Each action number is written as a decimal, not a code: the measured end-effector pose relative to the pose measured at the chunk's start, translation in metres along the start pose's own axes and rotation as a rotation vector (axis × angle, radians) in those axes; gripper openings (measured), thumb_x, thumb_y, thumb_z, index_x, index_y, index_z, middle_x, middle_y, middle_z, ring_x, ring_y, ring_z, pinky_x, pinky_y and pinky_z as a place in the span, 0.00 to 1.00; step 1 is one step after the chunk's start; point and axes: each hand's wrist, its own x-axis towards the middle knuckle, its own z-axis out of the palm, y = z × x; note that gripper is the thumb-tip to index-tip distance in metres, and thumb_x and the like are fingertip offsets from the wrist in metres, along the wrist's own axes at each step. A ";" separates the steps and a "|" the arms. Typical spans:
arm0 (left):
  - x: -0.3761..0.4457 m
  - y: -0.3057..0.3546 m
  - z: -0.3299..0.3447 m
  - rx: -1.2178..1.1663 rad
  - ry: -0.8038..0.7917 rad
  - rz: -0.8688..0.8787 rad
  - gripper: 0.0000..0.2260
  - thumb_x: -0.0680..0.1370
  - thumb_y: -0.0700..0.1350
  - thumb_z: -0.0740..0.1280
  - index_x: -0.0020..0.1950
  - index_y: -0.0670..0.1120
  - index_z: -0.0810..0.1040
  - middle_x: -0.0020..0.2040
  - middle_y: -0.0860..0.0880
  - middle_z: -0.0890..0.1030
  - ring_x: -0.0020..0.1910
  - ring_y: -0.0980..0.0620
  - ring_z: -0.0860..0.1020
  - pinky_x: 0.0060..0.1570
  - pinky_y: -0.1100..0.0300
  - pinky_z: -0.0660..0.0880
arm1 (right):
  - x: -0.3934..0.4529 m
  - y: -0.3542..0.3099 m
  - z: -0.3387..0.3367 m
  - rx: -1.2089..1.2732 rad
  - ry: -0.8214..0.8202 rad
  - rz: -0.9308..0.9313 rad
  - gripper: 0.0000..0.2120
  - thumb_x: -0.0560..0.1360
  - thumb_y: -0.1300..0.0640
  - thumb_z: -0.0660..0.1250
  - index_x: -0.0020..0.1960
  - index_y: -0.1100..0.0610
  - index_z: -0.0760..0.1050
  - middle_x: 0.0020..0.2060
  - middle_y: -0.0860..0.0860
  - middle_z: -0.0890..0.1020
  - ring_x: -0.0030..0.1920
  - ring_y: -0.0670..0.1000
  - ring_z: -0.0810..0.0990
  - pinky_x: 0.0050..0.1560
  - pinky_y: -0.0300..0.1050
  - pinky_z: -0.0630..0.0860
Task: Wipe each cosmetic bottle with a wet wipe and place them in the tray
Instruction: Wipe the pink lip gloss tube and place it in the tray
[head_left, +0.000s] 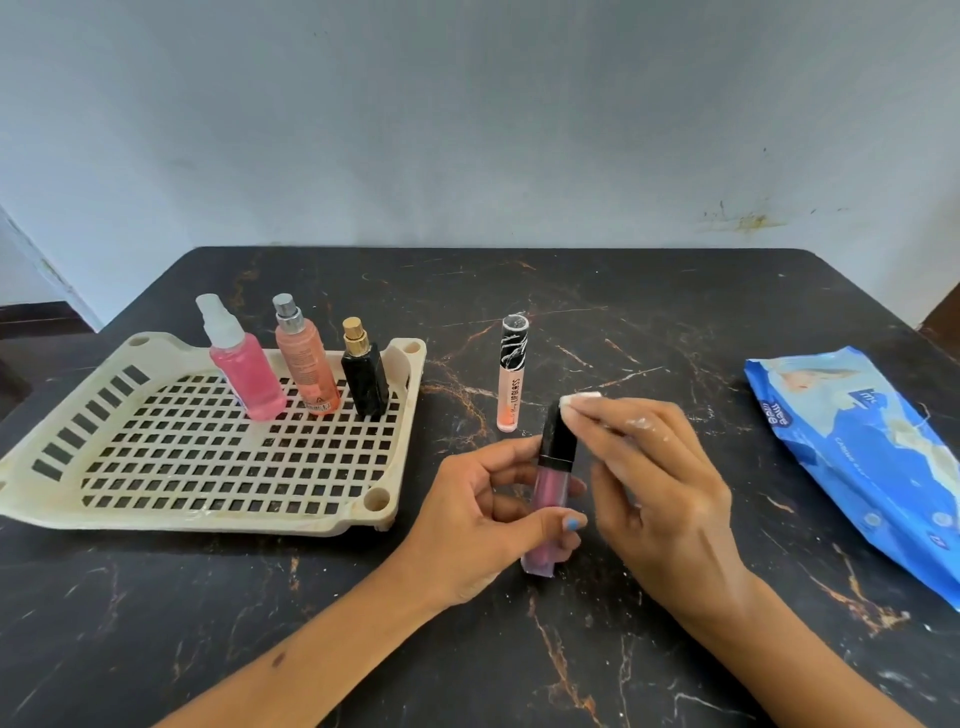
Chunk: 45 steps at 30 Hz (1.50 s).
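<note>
From the head camera, the left hand (485, 512) grips a mauve lip-gloss tube (551, 499) around its lower half, thumb in front and fingers curled behind, holding it nearly upright with its base close over the dark marbled table (675, 312) — a hold that leaves the black cap clear for cleaning. The right hand (660, 483) pinches a small folded wet wipe (576, 405) between thumb and fingertips and presses it against the top of that cap, just above the left hand's thumb; this looks like the wiping step for this tube, begun at the cap.

Just beyond the right hand's fingertips stands a peach lip-gloss tube (511, 374), upright on the table and seemingly not yet wiped. Well to the left of the left hand lies the cream slotted tray (208, 519), with three bottles standing in a row along its far side — a pink spray bottle (244, 379), a peach spray bottle (306, 369) and a black bottle with a gold cap (363, 376) — probably already done. The blue wipes packet (852, 452) lies to the right of the right hand, within easy reach for a fresh wipe.
</note>
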 end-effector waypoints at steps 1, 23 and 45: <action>0.000 0.000 0.000 0.010 0.001 0.010 0.22 0.64 0.37 0.74 0.57 0.48 0.77 0.47 0.45 0.84 0.37 0.45 0.83 0.40 0.51 0.82 | -0.001 -0.003 0.001 0.020 -0.014 -0.022 0.10 0.75 0.70 0.64 0.53 0.69 0.82 0.51 0.57 0.83 0.52 0.53 0.78 0.60 0.36 0.72; 0.002 -0.001 -0.001 -0.097 0.008 -0.003 0.22 0.65 0.37 0.72 0.59 0.45 0.77 0.46 0.37 0.80 0.41 0.44 0.80 0.39 0.48 0.81 | -0.007 -0.001 -0.004 0.000 -0.044 -0.104 0.08 0.74 0.69 0.66 0.49 0.68 0.83 0.48 0.57 0.84 0.49 0.53 0.79 0.56 0.39 0.76; 0.002 0.000 0.000 -0.051 0.048 0.026 0.21 0.62 0.37 0.74 0.54 0.47 0.80 0.41 0.46 0.81 0.37 0.42 0.79 0.36 0.49 0.81 | -0.002 0.004 -0.003 -0.006 0.005 -0.002 0.12 0.78 0.67 0.60 0.52 0.67 0.82 0.50 0.57 0.83 0.51 0.53 0.78 0.58 0.37 0.74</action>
